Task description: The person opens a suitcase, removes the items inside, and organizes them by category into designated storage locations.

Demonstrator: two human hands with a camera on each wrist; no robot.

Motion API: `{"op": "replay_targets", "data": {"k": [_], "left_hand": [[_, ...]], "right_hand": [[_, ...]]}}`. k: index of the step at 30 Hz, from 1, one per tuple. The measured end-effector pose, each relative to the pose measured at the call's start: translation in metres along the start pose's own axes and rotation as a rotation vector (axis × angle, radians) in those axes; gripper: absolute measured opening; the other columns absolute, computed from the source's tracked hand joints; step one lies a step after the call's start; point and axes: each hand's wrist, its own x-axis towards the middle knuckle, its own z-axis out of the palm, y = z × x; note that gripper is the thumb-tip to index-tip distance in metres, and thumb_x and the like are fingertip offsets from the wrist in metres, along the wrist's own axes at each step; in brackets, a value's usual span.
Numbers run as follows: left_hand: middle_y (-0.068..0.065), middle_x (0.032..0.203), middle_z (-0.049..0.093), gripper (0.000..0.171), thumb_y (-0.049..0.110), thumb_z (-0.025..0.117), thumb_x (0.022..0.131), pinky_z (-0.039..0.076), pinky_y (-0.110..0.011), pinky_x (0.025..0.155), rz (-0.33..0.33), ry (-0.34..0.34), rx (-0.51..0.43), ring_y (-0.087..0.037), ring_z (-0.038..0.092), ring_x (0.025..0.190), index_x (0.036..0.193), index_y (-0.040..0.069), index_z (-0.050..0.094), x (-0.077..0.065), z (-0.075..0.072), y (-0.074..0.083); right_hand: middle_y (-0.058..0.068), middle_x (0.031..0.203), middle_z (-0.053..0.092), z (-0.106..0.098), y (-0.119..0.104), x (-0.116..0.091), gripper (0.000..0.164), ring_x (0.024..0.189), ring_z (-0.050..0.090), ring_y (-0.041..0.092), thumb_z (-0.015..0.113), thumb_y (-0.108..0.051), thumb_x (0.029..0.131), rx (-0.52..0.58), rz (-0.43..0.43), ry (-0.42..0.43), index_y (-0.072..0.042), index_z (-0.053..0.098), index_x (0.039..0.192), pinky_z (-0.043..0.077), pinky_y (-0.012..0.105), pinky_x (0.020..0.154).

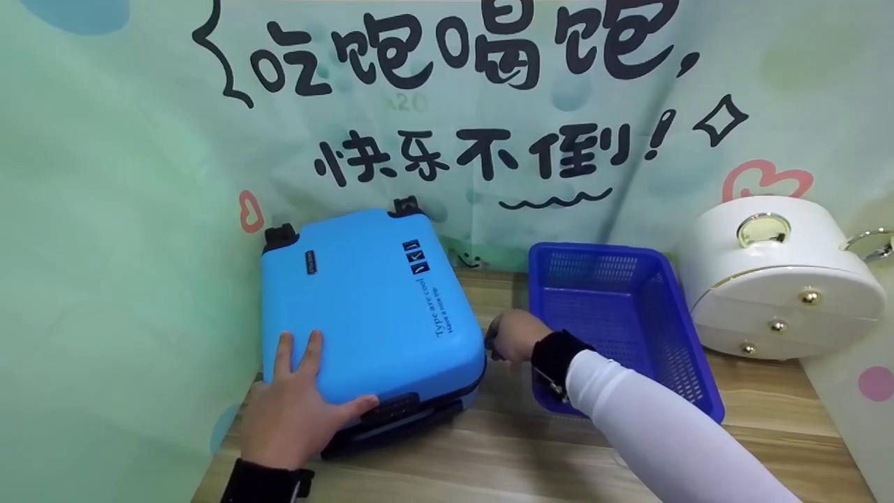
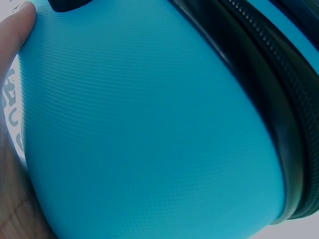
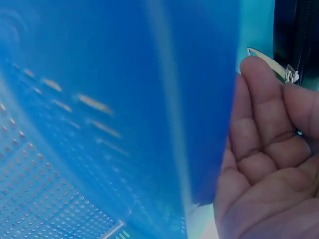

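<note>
A light blue hard-shell suitcase (image 1: 363, 293) lies on the wooden surface, its wheels toward the back wall. My left hand (image 1: 290, 412) rests on its top near the front edge, fingers spread and thumb reaching toward the black side. In the left wrist view, the suitcase shell (image 2: 149, 119) fills the picture, with a dark zipper (image 2: 279, 59) along its side. At the suitcase's right side is my right hand (image 1: 518, 337), fingers curled. The right wrist view shows that hand (image 3: 274, 149) at a metal zipper pull (image 3: 269, 62), pinching it between thumb and fingers; the fingertips are partly hidden.
A dark blue plastic basket (image 1: 594, 300) stands right of the suitcase, under my right forearm. Beyond it sits a white rounded box (image 1: 775, 279) with gold knobs. A printed cloth (image 1: 447, 202) covers the wall behind, and a green wall (image 1: 105, 279) stands at left.
</note>
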Motion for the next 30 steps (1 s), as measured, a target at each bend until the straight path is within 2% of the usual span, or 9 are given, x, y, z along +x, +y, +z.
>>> {"op": "replay_targets", "data": {"k": [5, 9, 13, 15, 20, 23, 27, 30], "left_hand": [[-0.024, 0.156, 0.001, 0.133, 0.098, 0.043, 0.052, 0.048, -0.055, 0.058, -0.003, 0.014, -0.019, -0.063, 0.05, 0.09, 0.155, 0.019, 0.014, 0.001, 0.0, 0.002], [-0.025, 0.156, 0.0, 0.133, 0.098, 0.043, 0.052, 0.049, -0.058, 0.061, -0.003, 0.01, -0.021, -0.063, 0.05, 0.088, 0.155, 0.019, 0.013, 0.001, -0.001, 0.003], [-0.025, 0.156, 0.0, 0.133, 0.097, 0.042, 0.053, 0.048, -0.058, 0.061, 0.008, 0.01, -0.016, -0.064, 0.049, 0.091, 0.155, 0.019, 0.012, 0.001, -0.002, 0.002], [-0.025, 0.156, -0.002, 0.132, 0.097, 0.043, 0.054, 0.048, -0.058, 0.061, 0.006, 0.002, -0.016, -0.066, 0.047, 0.093, 0.155, 0.019, 0.01, 0.001, -0.003, 0.001], [-0.025, 0.156, -0.006, 0.133, 0.098, 0.042, 0.053, 0.048, -0.061, 0.063, -0.01, -0.026, -0.016, -0.067, 0.045, 0.096, 0.155, 0.02, 0.006, 0.001, -0.004, 0.001], [-0.025, 0.156, -0.007, 0.134, 0.098, 0.041, 0.053, 0.048, -0.062, 0.064, -0.012, -0.04, -0.016, -0.068, 0.044, 0.097, 0.155, 0.02, 0.005, 0.001, -0.004, 0.002], [-0.025, 0.156, -0.007, 0.133, 0.098, 0.041, 0.054, 0.047, -0.063, 0.065, -0.011, -0.048, -0.011, -0.068, 0.044, 0.096, 0.155, 0.019, 0.005, 0.0, -0.003, 0.002], [-0.025, 0.156, -0.006, 0.133, 0.098, 0.041, 0.054, 0.047, -0.062, 0.064, -0.007, -0.04, -0.011, -0.067, 0.046, 0.095, 0.155, 0.019, 0.007, 0.0, -0.002, 0.003]], "right_hand": [[-0.007, 0.078, 0.069, -0.003, 0.003, -0.008, 0.019, 0.081, 0.064, 0.016, 0.066, -0.004, 0.076, -0.146, -0.087, 0.042, -0.018, 0.076, 0.084, 0.051, 0.033, 0.076], [-0.007, 0.08, 0.069, -0.005, 0.003, -0.016, 0.018, 0.081, 0.064, 0.019, 0.066, -0.004, 0.076, -0.198, -0.124, 0.084, -0.019, 0.075, 0.081, 0.051, 0.034, 0.074], [-0.006, 0.08, 0.068, -0.004, 0.001, -0.019, 0.016, 0.08, 0.064, 0.019, 0.065, -0.004, 0.08, -0.152, -0.115, 0.129, -0.016, 0.074, 0.084, 0.051, 0.035, 0.074], [-0.006, 0.078, 0.065, -0.002, 0.0, -0.016, 0.018, 0.078, 0.063, 0.018, 0.061, -0.001, 0.082, -0.112, -0.105, 0.122, -0.015, 0.071, 0.084, 0.051, 0.035, 0.073], [-0.005, 0.081, 0.063, 0.004, -0.004, -0.009, 0.024, 0.081, 0.06, 0.016, 0.054, 0.004, 0.082, 0.003, -0.063, 0.01, -0.014, 0.065, 0.094, 0.05, 0.035, 0.076], [-0.001, 0.087, 0.063, 0.004, -0.008, -0.01, 0.022, 0.084, 0.06, 0.02, 0.062, -0.003, 0.082, 0.03, -0.053, -0.048, -0.013, 0.061, 0.102, 0.05, 0.037, 0.077], [-0.001, 0.088, 0.062, 0.004, -0.01, -0.011, 0.036, 0.084, 0.059, 0.021, 0.072, 0.0, 0.072, 0.046, -0.035, -0.053, -0.015, 0.059, 0.101, 0.05, 0.038, 0.077], [-0.001, 0.083, 0.06, 0.005, -0.011, -0.009, 0.036, 0.078, 0.058, 0.02, 0.07, 0.005, 0.067, 0.017, -0.027, -0.032, -0.015, 0.059, 0.095, 0.05, 0.036, 0.073]]}}
